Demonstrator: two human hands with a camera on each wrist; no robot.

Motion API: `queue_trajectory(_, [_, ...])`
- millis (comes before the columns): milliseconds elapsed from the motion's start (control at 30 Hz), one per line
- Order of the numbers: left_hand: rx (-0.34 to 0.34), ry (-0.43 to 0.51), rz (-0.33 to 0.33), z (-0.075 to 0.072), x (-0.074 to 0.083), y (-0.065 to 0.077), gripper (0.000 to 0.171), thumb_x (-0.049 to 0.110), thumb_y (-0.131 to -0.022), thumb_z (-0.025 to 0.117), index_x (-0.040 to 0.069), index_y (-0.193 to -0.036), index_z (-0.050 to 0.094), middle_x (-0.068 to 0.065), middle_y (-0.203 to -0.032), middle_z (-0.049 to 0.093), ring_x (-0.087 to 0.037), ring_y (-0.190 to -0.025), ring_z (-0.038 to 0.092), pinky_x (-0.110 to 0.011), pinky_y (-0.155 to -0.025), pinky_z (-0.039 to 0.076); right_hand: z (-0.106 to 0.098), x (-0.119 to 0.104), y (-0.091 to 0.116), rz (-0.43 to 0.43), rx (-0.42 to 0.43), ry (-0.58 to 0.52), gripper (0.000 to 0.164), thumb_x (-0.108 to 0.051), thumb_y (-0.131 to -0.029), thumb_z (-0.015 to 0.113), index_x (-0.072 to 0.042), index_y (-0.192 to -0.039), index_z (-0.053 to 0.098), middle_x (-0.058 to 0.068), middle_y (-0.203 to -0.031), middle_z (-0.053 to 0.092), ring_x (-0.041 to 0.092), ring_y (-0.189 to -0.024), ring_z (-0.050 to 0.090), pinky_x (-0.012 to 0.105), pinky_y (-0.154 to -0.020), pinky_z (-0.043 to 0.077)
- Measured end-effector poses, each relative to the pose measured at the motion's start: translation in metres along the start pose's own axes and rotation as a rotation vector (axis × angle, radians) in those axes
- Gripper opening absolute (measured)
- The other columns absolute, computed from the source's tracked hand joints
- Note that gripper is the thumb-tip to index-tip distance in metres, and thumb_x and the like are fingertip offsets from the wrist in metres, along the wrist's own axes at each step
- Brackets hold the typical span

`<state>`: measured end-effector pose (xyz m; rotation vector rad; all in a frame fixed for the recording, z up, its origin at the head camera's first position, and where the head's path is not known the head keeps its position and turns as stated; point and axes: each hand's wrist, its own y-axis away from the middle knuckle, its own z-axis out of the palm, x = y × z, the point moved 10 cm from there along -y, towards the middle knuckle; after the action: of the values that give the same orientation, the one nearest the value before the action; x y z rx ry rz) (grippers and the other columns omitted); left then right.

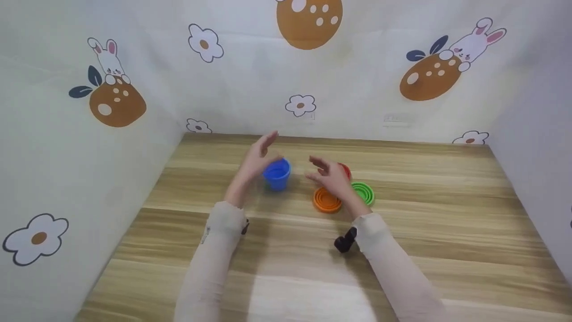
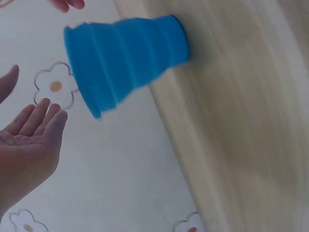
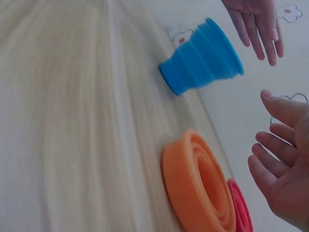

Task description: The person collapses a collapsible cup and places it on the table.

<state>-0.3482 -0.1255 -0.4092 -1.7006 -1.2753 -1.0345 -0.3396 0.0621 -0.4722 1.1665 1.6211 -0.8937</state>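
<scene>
A blue collapsible cup, drawn out to full height, stands upright on the wooden table. My left hand is raised beside its rim, fingers loosely extended and thumb apart. In the left wrist view this hand shows its palm, and the ribbed cup wall appears beyond it. To the cup's right hovers my right hand, fingers slightly bent with nothing between them. Below it lies a flattened orange collapsible cup. A flattened green one and a red one, partly hidden by the hand, lie close by.
White cloth walls printed with rabbits, flowers and brown fruit enclose the table at the back and sides. A black wrist-worn device hangs under my right sleeve, over the tabletop.
</scene>
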Motion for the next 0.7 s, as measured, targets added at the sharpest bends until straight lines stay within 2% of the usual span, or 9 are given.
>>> queue_trajectory(100, [-0.019,0.063,-0.03,-0.007,-0.016,0.003,0.071,0.008,-0.093,0.068,0.003,-0.154,0.032,-0.015,-0.16,0.035,-0.028,-0.152,0.027,-0.042,-0.127,0.021,0.011,-0.007,-0.003,-0.029,-0.007,-0.036,0.062,-0.016,-0.091,0.073,0.002,-0.144,0.047,0.018,-0.15,0.05,0.03,-0.142,0.045,0.043,-0.118,0.037])
queue_trajectory(233, [-0.088,0.155,-0.079,-0.007,-0.037,0.01,0.075,0.004,-0.093,0.067,-0.001,-0.155,0.025,-0.017,-0.162,0.03,-0.031,-0.153,0.024,-0.042,-0.127,0.019,0.025,-0.011,-0.006,-0.037,0.004,-0.073,0.061,-0.013,-0.09,0.073,0.0,-0.144,0.048,0.017,-0.148,0.052,0.03,-0.141,0.047,0.043,-0.116,0.04])
queue_trajectory(367, [-0.159,0.17,-0.114,-0.003,-0.053,0.019,0.079,0.002,-0.092,0.068,0.001,-0.156,0.022,-0.017,-0.163,0.027,-0.032,-0.153,0.025,-0.043,-0.126,0.021,0.042,-0.011,-0.008,-0.039,0.001,-0.129,0.063,-0.012,-0.089,0.075,0.0,-0.144,0.048,0.018,-0.146,0.054,0.03,-0.138,0.051,0.042,-0.114,0.043])
queue_trajectory(533, [-0.189,0.116,-0.098,0.002,-0.055,0.026,0.076,0.005,-0.091,0.068,0.0,-0.155,0.027,-0.019,-0.161,0.03,-0.034,-0.15,0.03,-0.044,-0.125,0.025,0.055,-0.008,-0.007,-0.027,0.02,-0.122,0.061,-0.014,-0.087,0.077,-0.003,-0.141,0.051,0.018,-0.14,0.06,0.03,-0.129,0.059,0.04,-0.108,0.049])
queue_trajectory(700, [-0.202,0.094,-0.069,0.007,-0.049,0.031,0.077,0.003,-0.09,0.07,-0.003,-0.154,0.027,-0.021,-0.161,0.03,-0.035,-0.149,0.031,-0.045,-0.123,0.028,0.052,-0.008,-0.002,-0.044,0.043,-0.148,0.055,-0.013,-0.089,0.075,0.0,-0.138,0.053,0.019,-0.137,0.061,0.032,-0.126,0.061,0.04,-0.106,0.05])
